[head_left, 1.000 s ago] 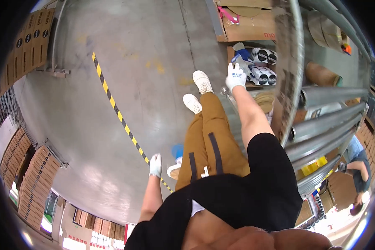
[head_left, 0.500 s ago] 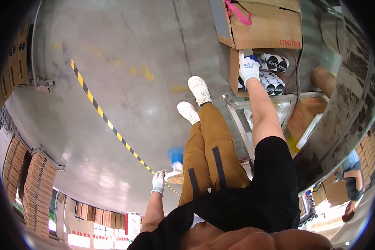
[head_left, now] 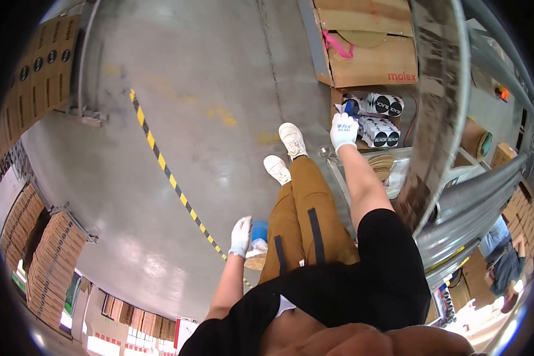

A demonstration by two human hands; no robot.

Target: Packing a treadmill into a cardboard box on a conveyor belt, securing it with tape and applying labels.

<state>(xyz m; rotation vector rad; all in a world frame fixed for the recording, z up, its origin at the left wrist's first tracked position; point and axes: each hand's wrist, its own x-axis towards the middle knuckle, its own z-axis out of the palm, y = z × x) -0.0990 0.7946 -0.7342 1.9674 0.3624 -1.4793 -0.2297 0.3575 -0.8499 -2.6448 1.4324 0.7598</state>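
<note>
My right hand [head_left: 343,132], in a white knit glove, is at the near left side of an open cardboard box [head_left: 336,98]. Its fingers close around a dark blue object [head_left: 351,108], whose kind I cannot make out. Beside it in the box are white packages with round black labels [head_left: 383,105], stacked in two groups. My left hand [head_left: 241,236], gloved in white too, hangs low at my left side. Its fingers are loosely extended and nothing shows in them. Just right of it stands a blue cylindrical thing [head_left: 259,230], partly hidden.
A large carton [head_left: 368,59] with a pink strap rises behind the open box. To the right runs a metal frame [head_left: 451,101] with rollers [head_left: 480,202]. Yellow-black tape [head_left: 160,160] crosses the floor. Stacked cartons [head_left: 47,59] stand left; another person [head_left: 507,261] is far right.
My right hand has drawn back toward me from deeper in the box, with the dark blue object now showing at its fingers. My left hand has swung forward and right; its fingers have straightened.
</note>
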